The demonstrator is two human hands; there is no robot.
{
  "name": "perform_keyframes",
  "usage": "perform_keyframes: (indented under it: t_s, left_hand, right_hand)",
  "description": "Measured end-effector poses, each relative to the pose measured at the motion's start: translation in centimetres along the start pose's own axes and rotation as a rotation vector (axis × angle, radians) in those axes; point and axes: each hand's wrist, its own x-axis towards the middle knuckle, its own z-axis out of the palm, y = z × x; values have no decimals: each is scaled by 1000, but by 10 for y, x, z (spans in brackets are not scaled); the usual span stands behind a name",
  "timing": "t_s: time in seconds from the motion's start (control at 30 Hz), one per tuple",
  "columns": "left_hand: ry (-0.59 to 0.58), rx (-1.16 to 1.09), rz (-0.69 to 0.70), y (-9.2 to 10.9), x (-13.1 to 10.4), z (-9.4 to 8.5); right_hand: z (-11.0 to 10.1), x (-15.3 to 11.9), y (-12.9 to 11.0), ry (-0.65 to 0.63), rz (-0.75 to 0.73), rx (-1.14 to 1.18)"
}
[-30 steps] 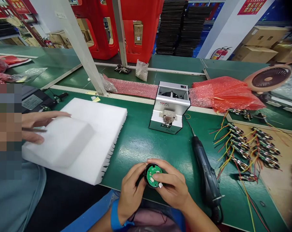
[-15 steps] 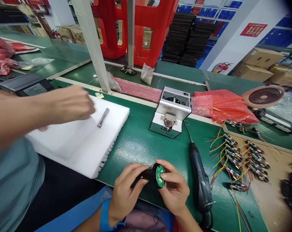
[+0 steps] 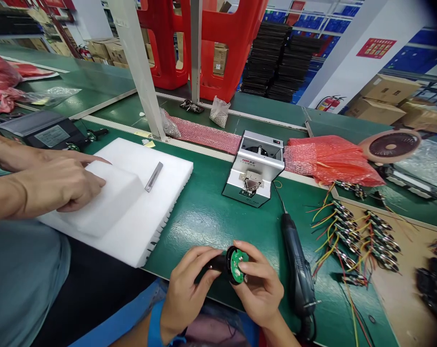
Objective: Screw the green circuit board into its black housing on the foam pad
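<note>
Here black round housing [image 3: 228, 264], green board [image 3: 236, 263] inside.

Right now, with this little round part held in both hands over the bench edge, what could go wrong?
1. The black round part with the green circuit board is pinched only by the tips of the left hand and right hand near the bench edge; a slip might drop it.
2. The electric screwdriver lies close beside the right hand and could get knocked.
</note>
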Motion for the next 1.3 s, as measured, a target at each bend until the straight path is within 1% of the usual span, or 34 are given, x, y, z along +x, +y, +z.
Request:
perform_keyframes:
  t_s: [0.1,0.17,0.3,0.5,0.57,0.67,0.77,0.87,1.0,1.17,1.3]
  left_hand:
    - [20,55,32,-1,0,-3]
    - [22,94,69,-2,0,-5]
    - [19,123,123,0,0,-7]
    - [30,136,152,5,1,-10]
    - [26,136,159,5,1,-11]
    - [22,133,160,5,1,-12]
    - [31,127,149,5,1,-11]
    - [41,122,124,4,1,-9]
    - [23,86,29,4,-1,-8]
    - [2,-22,-65,0,-4,-7]
    - [-13,-87,-99,-3,-5,-4]
  right_hand:
    - [-1,3,-4,-16,-18,-29]
    - [-2,4,-6,-2,-8,-35]
    - [-2,1,-9,42,91,4]
    - [2,-8,-8,54,203,183]
    - [2,-9,-8,53,229,218]
    - [0,-9,-8,45,242,206]
    - [-1,-10,-9,40,241,166]
    - [2,-10,-9,65,235,162]
    - [6,-9,-13,93,222,153]
    - [9,-4,-18,55,146,107]
    - [9,-2,-21,37,140,100]
